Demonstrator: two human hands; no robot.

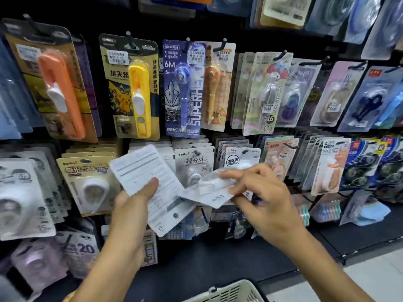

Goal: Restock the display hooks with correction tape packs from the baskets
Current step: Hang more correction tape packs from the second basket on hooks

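My left hand [133,205] grips a white correction tape pack [146,171] seen from its printed back, thumb pressed on the card, with at least one more pack [168,214] fanned below it. My right hand [261,197] pinches another white pack [209,190], tilted nearly flat, between thumb and fingers. Both hands are in front of the lower row of hooks, just below a hanging white BoBo pack [194,164]. A cream basket [231,293] shows its rim at the bottom edge.
The black pegboard wall holds rows of carded stationery: a yellow pack [135,92], a blue Superhero pack [183,88], a My Melody pack [263,92]. A black shelf ledge [327,243] juts out low right, above pale floor [375,277].
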